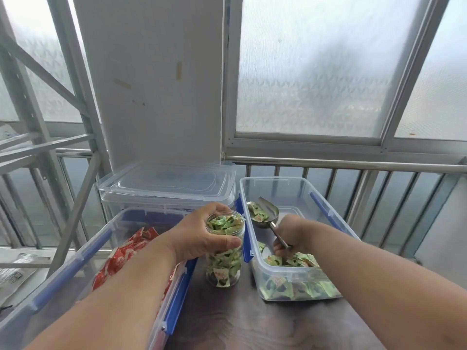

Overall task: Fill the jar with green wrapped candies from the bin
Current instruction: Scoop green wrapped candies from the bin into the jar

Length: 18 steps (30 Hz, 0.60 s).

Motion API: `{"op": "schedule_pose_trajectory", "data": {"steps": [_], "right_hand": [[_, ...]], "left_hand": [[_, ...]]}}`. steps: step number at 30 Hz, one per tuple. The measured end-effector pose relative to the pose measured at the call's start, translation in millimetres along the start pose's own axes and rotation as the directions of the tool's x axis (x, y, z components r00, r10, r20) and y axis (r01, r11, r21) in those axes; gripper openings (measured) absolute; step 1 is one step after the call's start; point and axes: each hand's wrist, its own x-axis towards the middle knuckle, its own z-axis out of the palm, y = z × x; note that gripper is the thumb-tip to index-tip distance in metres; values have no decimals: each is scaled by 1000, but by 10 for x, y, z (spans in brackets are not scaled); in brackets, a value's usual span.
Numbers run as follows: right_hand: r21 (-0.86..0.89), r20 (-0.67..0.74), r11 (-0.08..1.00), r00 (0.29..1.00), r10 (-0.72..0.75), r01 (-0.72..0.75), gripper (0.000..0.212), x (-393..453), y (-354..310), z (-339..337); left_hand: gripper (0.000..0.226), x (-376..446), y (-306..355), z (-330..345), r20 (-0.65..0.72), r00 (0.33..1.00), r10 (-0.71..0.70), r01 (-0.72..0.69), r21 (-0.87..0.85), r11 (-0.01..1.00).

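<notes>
A clear plastic jar (224, 269) stands upright on the dark table between two bins, filled nearly to its rim with green wrapped candies. My left hand (202, 233) wraps around the jar's upper part. To its right a clear bin (298, 188) with blue latches holds green wrapped candies (298, 286) heaped at its near end. My right hand (290, 233) is inside that bin, gripping the handle of a metal scoop (267, 214). The scoop sits level above the bin floor with a few green candies in its bowl.
A clear bin (83, 251) with red wrapped candies (126, 251) lies at the left under my left forearm. A lidded clear container (166, 185) stands behind it. A metal railing (353, 165), frosted windows and a grey metal rack (50, 147) surround the table.
</notes>
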Motion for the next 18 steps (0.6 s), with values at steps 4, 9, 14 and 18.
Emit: {"op": "schedule_pose_trajectory", "data": {"steps": [4,9,14,18], "right_hand": [[25,-129,999,991,-29,32,23,-118,-116,-148],[-12,-148,996,985,-87,86,31,-452,-288,-360],[-121,-166,967,956,-241,223,34,-863,-338,-563],[-219,-101,927,938,-332,305,33,-1188,-381,-655]], "left_hand": [[85,-14,43,6,-4,1000,0,0,-16,1000],[78,-50,83,6,3,1000,-8,8,-20,1000],[93,-55,85,4,-7,1000,-21,21,-30,999],[106,-117,144,15,4,1000,-24,24,-13,1000]]}}
